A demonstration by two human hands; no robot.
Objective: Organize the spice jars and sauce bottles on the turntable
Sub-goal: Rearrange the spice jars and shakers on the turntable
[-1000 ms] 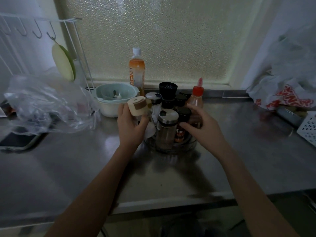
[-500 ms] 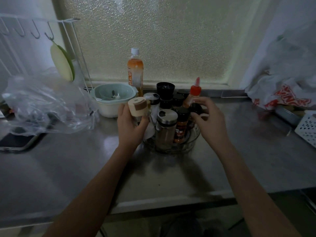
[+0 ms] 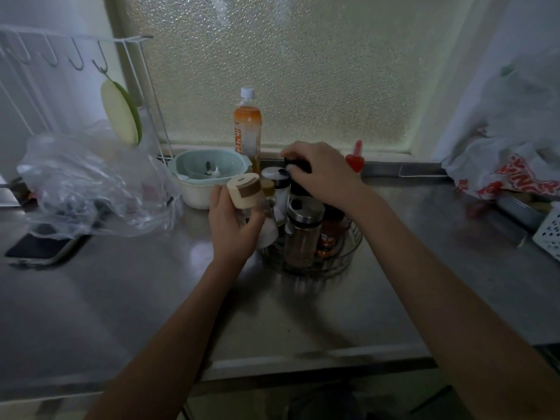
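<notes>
A clear round turntable (image 3: 351, 251) stands on the steel counter, crowded with jars. At its front is a glass jar with a steel lid (image 3: 303, 228), beside an orange-labelled spice jar (image 3: 328, 237). My left hand (image 3: 235, 225) holds a jar with a cream cap (image 3: 245, 190) at the turntable's left edge. My right hand (image 3: 321, 174) grips the top of a black-capped bottle (image 3: 298, 168) at the turntable's back. A red-tipped sauce bottle (image 3: 355, 157) pokes out behind that hand. A white shaker with a clear lid (image 3: 274, 177) stands between my hands.
An orange drink bottle (image 3: 248, 125) stands by the frosted window. A pale green bowl (image 3: 209, 174) sits left of the turntable, then a crumpled clear plastic bag (image 3: 91, 183) and a phone (image 3: 42, 248). A white and red bag (image 3: 512, 174) and a white basket (image 3: 550, 230) lie right.
My right hand moved from the turntable's right side up and left onto the black-capped bottle at the back. My left hand kept the cream-capped jar in place.
</notes>
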